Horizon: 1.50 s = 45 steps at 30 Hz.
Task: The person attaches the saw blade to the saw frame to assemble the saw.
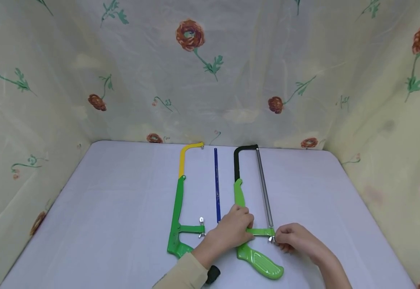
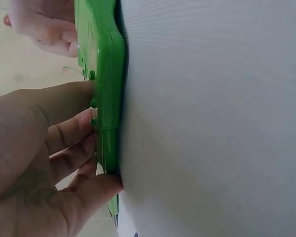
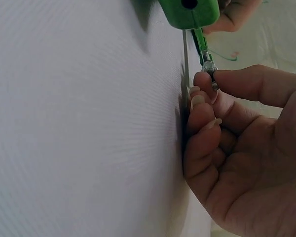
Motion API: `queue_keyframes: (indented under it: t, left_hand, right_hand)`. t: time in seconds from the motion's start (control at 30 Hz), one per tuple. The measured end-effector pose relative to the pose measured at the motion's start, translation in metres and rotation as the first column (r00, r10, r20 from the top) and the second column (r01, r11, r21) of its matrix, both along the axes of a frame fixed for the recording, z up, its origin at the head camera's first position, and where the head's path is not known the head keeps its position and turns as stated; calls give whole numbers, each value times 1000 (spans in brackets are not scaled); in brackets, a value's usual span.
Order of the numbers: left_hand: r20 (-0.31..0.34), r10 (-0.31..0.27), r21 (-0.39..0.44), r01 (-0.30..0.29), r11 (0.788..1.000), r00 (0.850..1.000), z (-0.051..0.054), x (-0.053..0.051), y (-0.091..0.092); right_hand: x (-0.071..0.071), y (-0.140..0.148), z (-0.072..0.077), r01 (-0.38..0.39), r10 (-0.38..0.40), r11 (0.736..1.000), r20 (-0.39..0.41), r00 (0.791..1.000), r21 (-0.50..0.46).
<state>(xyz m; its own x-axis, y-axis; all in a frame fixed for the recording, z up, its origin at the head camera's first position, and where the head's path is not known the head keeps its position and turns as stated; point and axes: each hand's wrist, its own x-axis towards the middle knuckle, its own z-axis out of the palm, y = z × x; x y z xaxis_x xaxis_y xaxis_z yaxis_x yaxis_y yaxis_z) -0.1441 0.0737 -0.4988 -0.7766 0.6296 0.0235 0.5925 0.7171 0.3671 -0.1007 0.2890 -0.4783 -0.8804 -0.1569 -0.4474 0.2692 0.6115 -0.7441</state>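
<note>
The right hand (image 1: pixel 298 241) pinches the wing nut (image 1: pixel 271 239) of the light-green hacksaw (image 1: pixel 239 194), whose grey blade (image 1: pixel 264 186) runs lengthwise forward from that grip. Just leftward, the left hand (image 1: pixel 233 226) grips the hacksaw.

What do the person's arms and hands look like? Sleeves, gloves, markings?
Left hand: ungloved; beige sleeve stops short of the wrist. Right hand: ungloved, longish fingernails, no sleeve in view. No rings, cables or markings visible.
</note>
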Motion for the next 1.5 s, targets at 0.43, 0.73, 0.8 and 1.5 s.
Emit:
queue_keyframes:
  t: [0.43,0.73,0.8,1.5]
  left_hand:
    - [7,-27,-14,27,1000,1000,1,-2,-5]
    - [33,-62,6,61,998,998,4,-1,-9]
    - [32,-67,11,67,998,997,4,-1,-10]
    - [-54,-120,-5,120,993,991,16,-3,-24]
  right_hand:
    - [3,-5,1,49,-43,995,-69,997,83]
    - [1,-8,-4,131,-107,976,-143,984,171]
    - [0,-9,-5,127,-92,973,-178,980,194]
    - [-7,-14,-5,186,-7,913,-442,897,364]
